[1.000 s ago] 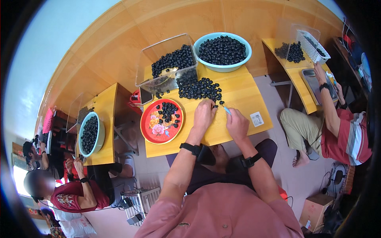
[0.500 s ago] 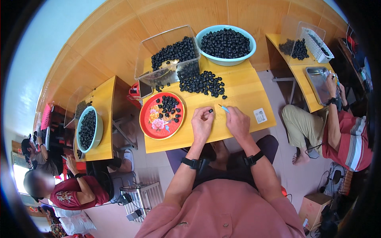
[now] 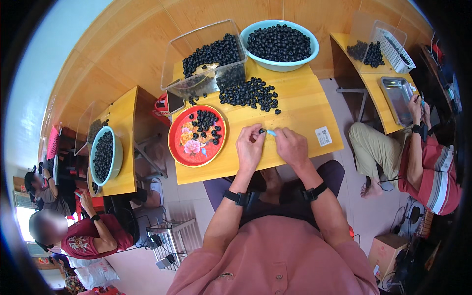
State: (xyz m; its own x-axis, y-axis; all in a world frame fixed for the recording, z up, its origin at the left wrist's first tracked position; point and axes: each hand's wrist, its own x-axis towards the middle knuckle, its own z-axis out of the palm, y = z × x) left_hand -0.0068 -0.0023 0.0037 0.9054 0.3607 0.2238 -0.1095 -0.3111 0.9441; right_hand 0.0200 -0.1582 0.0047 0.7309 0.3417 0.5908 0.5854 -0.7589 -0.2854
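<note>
My left hand (image 3: 250, 150) pinches a small black ring-like piece (image 3: 261, 131) between thumb and fingertips. In my right hand (image 3: 292, 148) is a thin light-blue tool (image 3: 271, 132), its tip meeting the black piece; the tip itself is too small to make out. Both hands are just above the near part of the yellow table (image 3: 300, 110). To their left is a red flowered tray (image 3: 173, 140) with several loose black pieces on it. A heap of black pieces (image 3: 248, 93) lies directly beyond my hands.
A clear plastic bin (image 3: 196, 87) and a light-blue basin (image 3: 280, 65), both holding black pieces, stand at the back. A dark phone-like slab (image 3: 175, 102) is by the bin. A white label (image 3: 323, 136) sits at right. Co-workers sit at side tables, left (image 3: 103, 236) and right (image 3: 427, 167).
The blue tool has moved left, from apart to touching the black piece. My hands are closer together. The view has shifted slightly, and the co-worker at right has lowered their hands.
</note>
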